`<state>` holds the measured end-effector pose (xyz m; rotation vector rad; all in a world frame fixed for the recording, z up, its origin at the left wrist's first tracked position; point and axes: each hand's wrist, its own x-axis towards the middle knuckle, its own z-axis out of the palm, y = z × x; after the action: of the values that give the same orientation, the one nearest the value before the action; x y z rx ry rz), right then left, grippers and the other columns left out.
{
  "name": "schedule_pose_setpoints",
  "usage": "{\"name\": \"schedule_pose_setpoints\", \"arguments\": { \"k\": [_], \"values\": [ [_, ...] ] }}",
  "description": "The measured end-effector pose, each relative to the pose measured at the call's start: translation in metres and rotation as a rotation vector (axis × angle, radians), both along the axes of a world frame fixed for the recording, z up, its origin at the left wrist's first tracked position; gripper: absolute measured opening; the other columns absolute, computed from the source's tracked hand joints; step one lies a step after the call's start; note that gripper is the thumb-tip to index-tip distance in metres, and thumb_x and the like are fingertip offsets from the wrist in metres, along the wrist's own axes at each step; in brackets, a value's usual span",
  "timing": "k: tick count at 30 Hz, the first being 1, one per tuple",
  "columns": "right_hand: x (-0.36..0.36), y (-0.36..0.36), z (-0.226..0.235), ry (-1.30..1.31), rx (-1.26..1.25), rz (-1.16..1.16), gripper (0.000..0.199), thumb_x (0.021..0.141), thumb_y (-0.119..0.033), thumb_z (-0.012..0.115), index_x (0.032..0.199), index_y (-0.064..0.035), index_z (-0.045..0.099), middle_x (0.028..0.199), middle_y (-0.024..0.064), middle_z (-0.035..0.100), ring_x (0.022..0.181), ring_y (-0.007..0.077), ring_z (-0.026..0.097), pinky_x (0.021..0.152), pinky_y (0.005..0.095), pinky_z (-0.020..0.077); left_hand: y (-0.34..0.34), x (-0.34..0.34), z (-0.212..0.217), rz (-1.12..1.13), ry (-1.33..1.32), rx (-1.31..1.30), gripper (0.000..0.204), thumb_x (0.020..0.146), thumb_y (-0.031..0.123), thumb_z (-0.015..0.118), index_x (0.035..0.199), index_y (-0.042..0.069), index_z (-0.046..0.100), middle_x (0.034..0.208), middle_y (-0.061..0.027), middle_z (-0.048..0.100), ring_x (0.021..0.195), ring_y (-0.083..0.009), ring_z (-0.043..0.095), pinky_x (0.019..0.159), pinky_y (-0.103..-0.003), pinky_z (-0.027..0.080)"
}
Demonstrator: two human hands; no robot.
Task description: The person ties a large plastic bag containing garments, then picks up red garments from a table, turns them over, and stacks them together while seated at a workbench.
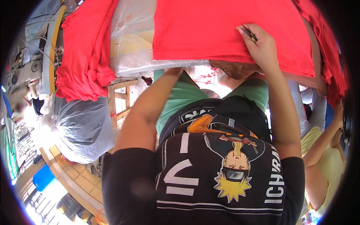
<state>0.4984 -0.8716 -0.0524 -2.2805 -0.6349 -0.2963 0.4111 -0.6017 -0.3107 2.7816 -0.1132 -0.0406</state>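
Note:
A flat red garment (pixel 225 26) lies spread on the work surface in front of me. My right hand (pixel 260 43) rests on its near right part, fingers closed around a small dark tool, possibly scissors or a clipper (pixel 248 33). My left forearm (pixel 150 105) reaches forward and its hand goes under the near edge of the red garment, so the hand itself is hidden.
A heap of red fabric (pixel 84 52) hangs at the left beside a clear plastic-wrapped bundle (pixel 131 37). A grey plastic sack (pixel 80 125) and a wooden frame (pixel 120 101) stand below. More red cloth (pixel 330 48) drapes at right, where another person in yellow (pixel 326 157) sits.

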Motion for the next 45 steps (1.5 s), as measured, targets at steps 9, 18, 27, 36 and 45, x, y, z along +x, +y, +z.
{"name": "schedule_pose_setpoints", "arguments": {
  "k": [9,18,27,36,45],
  "values": [
    [-0.003,-0.003,0.005,0.055,-0.021,-0.028,0.018,0.083,-0.018,0.063,0.095,-0.0039,0.063,0.087,0.0087,0.065,0.076,0.0206,0.062,0.068,0.0284,0.0481,-0.015,-0.005,0.077,-0.191,0.588,0.118,0.06,0.074,0.051,0.065,0.124,0.018,0.054,0.129,-0.0085,0.05,0.121,-0.0226,0.044,0.102,-0.04,0.032],
    [-0.006,-0.004,0.003,0.158,0.088,-0.059,0.02,0.084,-0.017,0.064,0.096,-0.0018,0.063,0.088,0.008,0.066,0.077,0.0143,0.063,0.071,0.0248,0.048,-0.021,-0.04,0.147,-0.43,0.627,0.209,0.044,0.078,0.044,0.062,0.113,0.017,0.062,0.122,-0.0072,0.055,0.116,-0.0227,0.049,0.099,-0.043,0.035],
    [-0.006,-0.004,0.004,0.132,0.059,-0.043,0.019,0.084,-0.017,0.064,0.096,-0.0025,0.063,0.087,0.0086,0.066,0.076,0.0163,0.063,0.07,0.0257,0.0478,-0.053,-0.04,0.152,-0.484,0.767,-0.479,0.03,0.085,0.03,0.057,0.106,0.009,0.062,0.099,-0.0133,0.062,0.096,-0.0288,0.058,0.087,-0.034,0.043],
    [-0.006,0.004,0.013,0.08,0.028,-0.02,0.021,0.083,-0.019,0.064,0.096,-0.0025,0.063,0.088,0.0093,0.065,0.076,0.0202,0.063,0.07,0.0277,0.0484,0.006,-0.014,0.026,-0.205,0.486,-0.167,0.029,0.089,0.032,0.05,0.102,0.008,0.063,0.102,-0.009,0.062,0.094,-0.0236,0.059,0.083,-0.034,0.043],
    [-0.007,-0.004,0.009,0.068,0.012,-0.069,0.023,0.083,-0.023,0.065,0.096,-0.0038,0.063,0.088,0.0107,0.065,0.076,0.0239,0.063,0.069,0.0295,0.0485,-0.056,-0.021,0.145,-0.422,0.751,0.258,0.046,0.088,0.048,0.045,0.117,0.015,0.058,0.121,-0.007,0.057,0.11,-0.0273,0.054,0.095,-0.038,0.038]
  ]
}}
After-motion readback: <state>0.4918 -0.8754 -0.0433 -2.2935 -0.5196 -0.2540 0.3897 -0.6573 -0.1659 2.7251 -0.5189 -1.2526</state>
